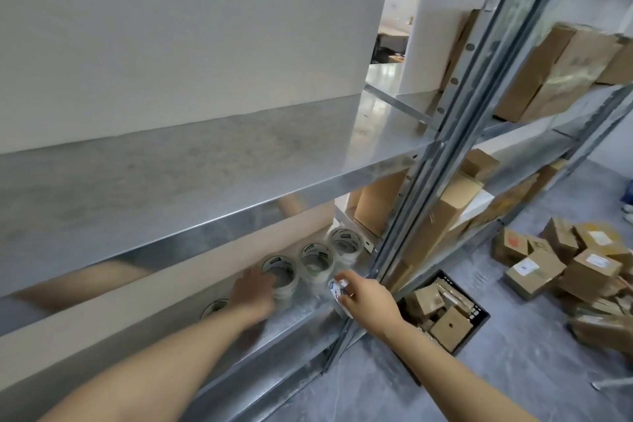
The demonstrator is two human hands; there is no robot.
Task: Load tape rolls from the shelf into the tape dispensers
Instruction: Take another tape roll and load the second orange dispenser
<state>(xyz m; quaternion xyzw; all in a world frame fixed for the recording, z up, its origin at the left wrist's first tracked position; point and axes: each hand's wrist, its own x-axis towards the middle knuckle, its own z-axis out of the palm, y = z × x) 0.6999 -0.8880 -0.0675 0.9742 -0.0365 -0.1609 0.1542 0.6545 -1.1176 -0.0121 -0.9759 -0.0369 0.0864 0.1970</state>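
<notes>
While your left hand [255, 295] reaches in under the upper shelf board [205, 181], it lies on the lower shelf [294, 315] with its fingers against the near rim of a tape roll [279, 276] that tops a short stack; blur hides whether those fingers curl round the roll or only touch it, so I cannot tell; two more stacks of rolls [317, 262] stand just beside it to the right, toward the shelf's grey metal upright [404, 216], and another roll [214, 307] shows past your left wrist, partly hidden. Your right hand [368, 298] hangs at the front edge of the same shelf, near the upright, its fingers pinched round a small white and blue object [337, 289] too blurred to name; on the floor [513, 370] to your right sits a black crate [474, 331] holding cardboard pieces, and further right lies a heap of cardboard boxes [534, 271].
</notes>
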